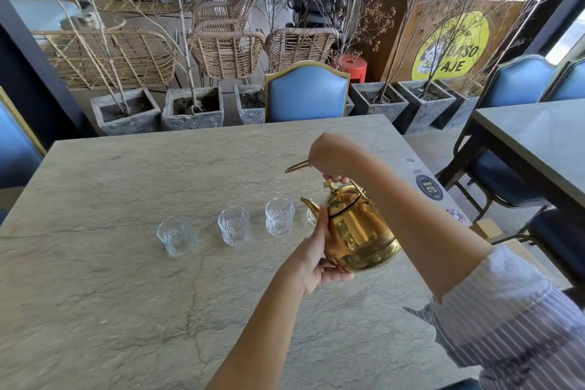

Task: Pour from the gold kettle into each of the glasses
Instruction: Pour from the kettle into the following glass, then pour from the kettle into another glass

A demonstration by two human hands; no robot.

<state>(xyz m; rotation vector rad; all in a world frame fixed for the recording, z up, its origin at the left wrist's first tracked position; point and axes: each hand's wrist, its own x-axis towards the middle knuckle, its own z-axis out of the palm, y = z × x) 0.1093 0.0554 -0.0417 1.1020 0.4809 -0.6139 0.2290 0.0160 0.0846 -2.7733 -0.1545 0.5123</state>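
Observation:
The gold kettle [357, 231] hangs above the stone table [126, 294], tilted with its spout [308, 204] pointing left. My right hand [332, 157] grips its handle from above. My left hand [313, 255] cups the kettle's lower side and bottom. A row of clear patterned glasses stands on the table: one at the left [176, 235], one in the middle [234, 225], one at the right [279, 216]. A further glass [313, 209] sits just behind the spout, mostly hidden by the kettle. Whether liquid is flowing cannot be made out.
A blue chair [306, 93] stands at the table's far edge. Round stickers [429, 187] lie near the right edge. Another table [538, 142] with blue chairs stands to the right. Stone planters [193, 108] and wicker chairs [226, 52] lie beyond.

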